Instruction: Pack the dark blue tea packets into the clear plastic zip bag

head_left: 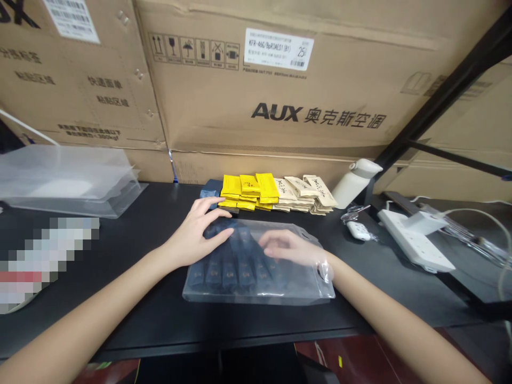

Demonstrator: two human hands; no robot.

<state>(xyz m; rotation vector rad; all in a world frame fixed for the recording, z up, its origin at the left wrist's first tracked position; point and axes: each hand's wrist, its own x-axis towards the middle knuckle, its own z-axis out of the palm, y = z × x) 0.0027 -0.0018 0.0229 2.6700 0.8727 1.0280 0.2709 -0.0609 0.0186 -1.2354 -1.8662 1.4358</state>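
A clear plastic zip bag (296, 290) lies flat on the black table (132, 314), holding several dark blue sachets (230, 274) side by side. My left hand (198, 234) rests on top of the bag's far left part, fingers stretched out flat over the sachets. My right hand (290, 248) is inside the bag through its right-hand opening, fingers extended and touching the sachets. Behind the bag lie a stack of yellow sachets (250, 191), a stack of beige sachets (306, 193) and one dark blue packet (210, 189).
Large cardboard boxes (280, 106) wall off the back. A pile of clear bags (68, 178) sits at the left, a white bottle (354, 181), keys (358, 226) and a white power strip (412, 237) at the right. A black metal frame (440, 101) rises on the right.
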